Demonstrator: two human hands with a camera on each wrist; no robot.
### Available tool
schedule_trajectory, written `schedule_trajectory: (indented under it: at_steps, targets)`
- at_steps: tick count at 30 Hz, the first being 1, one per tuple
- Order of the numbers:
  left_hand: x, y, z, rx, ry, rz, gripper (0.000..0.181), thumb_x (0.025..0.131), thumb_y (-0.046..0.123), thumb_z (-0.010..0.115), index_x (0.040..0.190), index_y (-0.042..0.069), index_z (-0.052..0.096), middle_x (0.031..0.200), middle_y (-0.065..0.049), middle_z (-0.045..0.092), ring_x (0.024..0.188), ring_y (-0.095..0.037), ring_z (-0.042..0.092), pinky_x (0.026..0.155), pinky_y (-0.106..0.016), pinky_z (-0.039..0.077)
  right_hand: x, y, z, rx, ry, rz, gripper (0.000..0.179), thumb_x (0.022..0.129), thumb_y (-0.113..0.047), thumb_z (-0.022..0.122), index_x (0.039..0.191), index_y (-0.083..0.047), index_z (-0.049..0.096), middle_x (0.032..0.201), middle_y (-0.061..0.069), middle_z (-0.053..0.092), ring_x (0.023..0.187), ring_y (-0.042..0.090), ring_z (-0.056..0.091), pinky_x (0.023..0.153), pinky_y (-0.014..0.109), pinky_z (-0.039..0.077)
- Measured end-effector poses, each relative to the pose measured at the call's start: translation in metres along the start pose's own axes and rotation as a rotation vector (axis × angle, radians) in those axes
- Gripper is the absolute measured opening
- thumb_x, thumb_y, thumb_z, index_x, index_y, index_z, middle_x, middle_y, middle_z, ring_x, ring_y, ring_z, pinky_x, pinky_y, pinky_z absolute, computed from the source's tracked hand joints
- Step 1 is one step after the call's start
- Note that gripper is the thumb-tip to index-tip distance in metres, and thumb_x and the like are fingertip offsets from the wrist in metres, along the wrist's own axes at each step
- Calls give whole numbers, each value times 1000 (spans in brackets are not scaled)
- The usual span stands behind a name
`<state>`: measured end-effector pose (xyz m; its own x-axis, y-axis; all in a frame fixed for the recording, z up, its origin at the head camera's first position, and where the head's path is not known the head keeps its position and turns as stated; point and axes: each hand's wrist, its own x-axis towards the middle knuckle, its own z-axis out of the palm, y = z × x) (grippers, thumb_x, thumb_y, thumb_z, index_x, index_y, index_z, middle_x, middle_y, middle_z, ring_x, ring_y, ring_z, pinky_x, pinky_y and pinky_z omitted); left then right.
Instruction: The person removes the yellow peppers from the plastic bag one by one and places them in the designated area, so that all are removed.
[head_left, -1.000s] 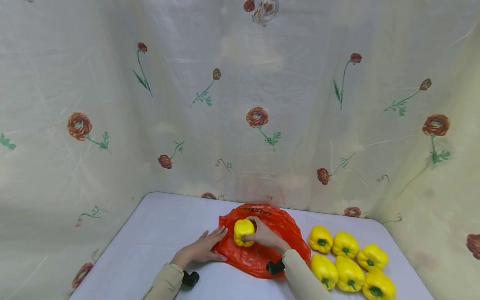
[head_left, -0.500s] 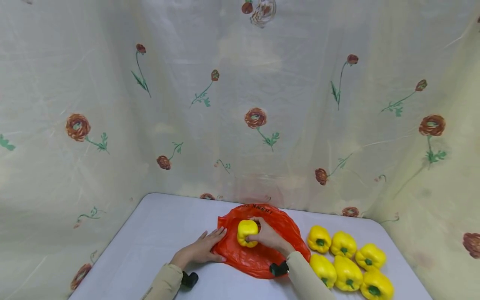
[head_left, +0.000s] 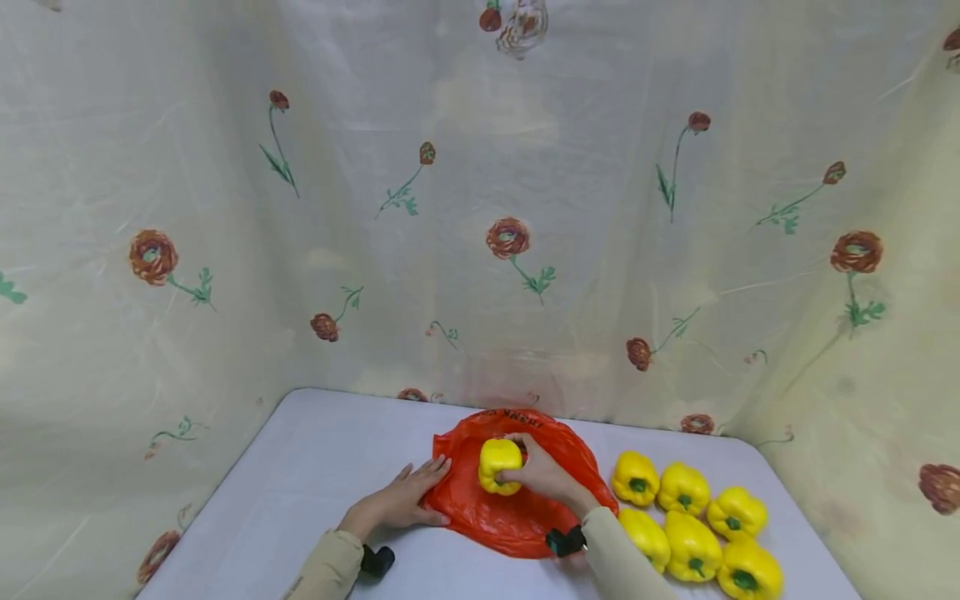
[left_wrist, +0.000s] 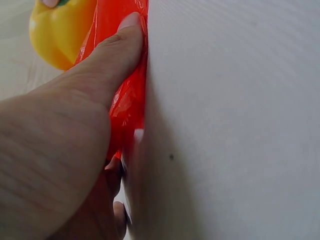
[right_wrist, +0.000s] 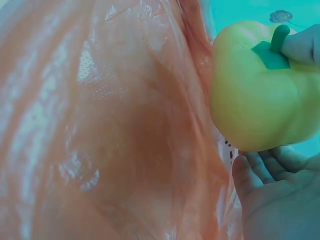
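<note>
A yellow bell pepper (head_left: 497,462) is held in my right hand (head_left: 546,477) over the middle of a red plastic bag (head_left: 498,529). The right wrist view has the pepper (right_wrist: 250,105) close up, its green stem upward, a thumb at the stem and fingers against its underside. My left hand (head_left: 401,502) rests on the bag's left edge with its fingers extended. Seen from the left wrist, that hand's thumb (left_wrist: 112,55) lies along the red plastic (left_wrist: 130,102), against the white tabletop. Dark lettering runs along the bag's far edge.
Several more yellow bell peppers (head_left: 692,546) stand in two rows to the right of the bag, close to my right sleeve (head_left: 626,554). A floral curtain (head_left: 480,350) encloses the back and sides of the white table (head_left: 330,433). Black cameras (head_left: 566,542) sit at both wrists.
My right hand has shifted a little to the right over the bag, carrying the pepper. My left hand keeps its place on the bag's edge. The head view has turned slightly.
</note>
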<state>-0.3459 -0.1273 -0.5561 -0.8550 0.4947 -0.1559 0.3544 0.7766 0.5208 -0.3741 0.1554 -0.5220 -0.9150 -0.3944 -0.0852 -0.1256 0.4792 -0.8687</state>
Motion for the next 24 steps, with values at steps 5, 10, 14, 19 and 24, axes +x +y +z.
schedule_trajectory:
  at_steps: [5, 10, 14, 19, 24]
  targets:
    - [-2, 2, -2, -8, 0, 5, 94, 81, 60, 65, 154, 18, 23, 162, -3, 18, 150, -26, 14, 121, -55, 6, -6, -5, -3, -13, 8, 18, 83, 76, -44, 79, 140, -17, 34, 130, 5, 49, 114, 25, 48, 93, 44, 52]
    - [-4, 3, -3, -7, -1, 16, 94, 81, 60, 65, 154, 17, 24, 162, -4, 19, 150, -27, 15, 120, -57, 7, -14, -13, -6, -7, 3, 30, 87, 75, -44, 80, 142, -17, 32, 132, 5, 48, 115, 25, 48, 94, 44, 52]
    - [-4, 3, -3, -6, 1, 22, 94, 82, 60, 64, 154, 17, 24, 162, -5, 19, 150, -28, 15, 120, -57, 7, -19, -15, -8, -6, 6, 30, 88, 74, -44, 81, 142, -17, 32, 132, 5, 48, 115, 25, 48, 93, 44, 52]
    - [-4, 3, -3, -2, 2, 17, 94, 81, 60, 65, 154, 18, 24, 162, -4, 19, 150, -27, 15, 120, -57, 7, -28, -16, -11, -9, 11, 22, 86, 74, -42, 81, 141, -18, 33, 133, 5, 47, 114, 25, 48, 92, 44, 53]
    - [-3, 2, -2, 1, -3, 10, 94, 81, 60, 64, 154, 18, 23, 162, -3, 18, 150, -27, 14, 121, -56, 6, -37, -16, -14, 4, 11, 16, 81, 77, -41, 79, 140, -18, 35, 134, 4, 47, 115, 24, 48, 94, 45, 52]
